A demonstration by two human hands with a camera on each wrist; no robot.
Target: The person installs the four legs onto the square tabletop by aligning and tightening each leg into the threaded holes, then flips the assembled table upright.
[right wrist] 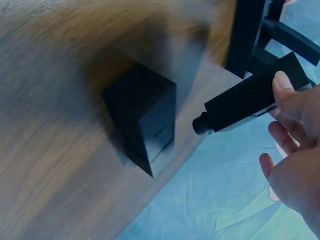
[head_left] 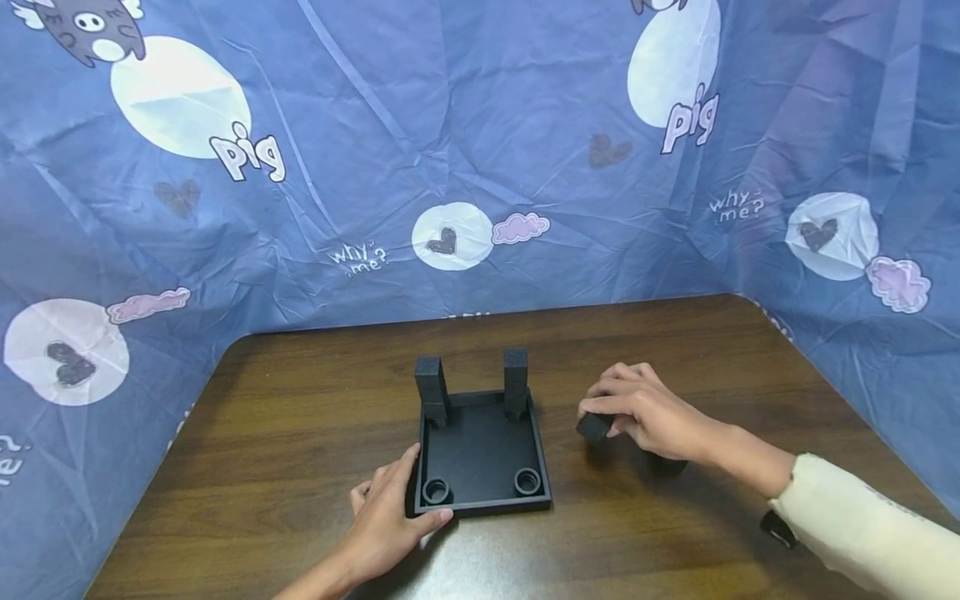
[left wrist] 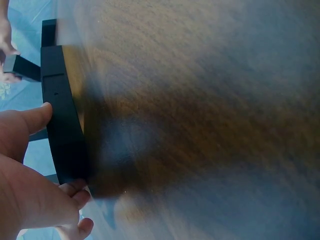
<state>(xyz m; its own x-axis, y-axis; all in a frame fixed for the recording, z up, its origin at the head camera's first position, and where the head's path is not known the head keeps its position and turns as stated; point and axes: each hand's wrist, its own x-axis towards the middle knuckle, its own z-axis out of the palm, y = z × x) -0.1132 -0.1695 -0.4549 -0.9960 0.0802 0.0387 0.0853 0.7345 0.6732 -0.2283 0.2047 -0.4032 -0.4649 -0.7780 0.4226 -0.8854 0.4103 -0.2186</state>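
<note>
Over brown wood [head_left: 300,433], right fingers [head_left: 618,403] pinch a black, round-pegged square post [right wrist: 250,97]; left fingers [head_left: 405,464] grip a black tray [head_left: 480,450]

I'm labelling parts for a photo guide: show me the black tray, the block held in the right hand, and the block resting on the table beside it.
Black tray [head_left: 483,454]: head view, bare floor.
Held block [right wrist: 250,97]: right wrist view, long body.
Table block [right wrist: 152,123]: right wrist view, side face.

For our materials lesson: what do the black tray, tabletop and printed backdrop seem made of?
Black tray: probably plastic, fairly matte; uniform colour, crisp edges.
Tabletop: wood or wood-look laminate, somewhat glossy; brown grain, bright reflection.
Printed backdrop: perhaps thin cloth or plastic sheeting, slight sheen; creases.
</note>
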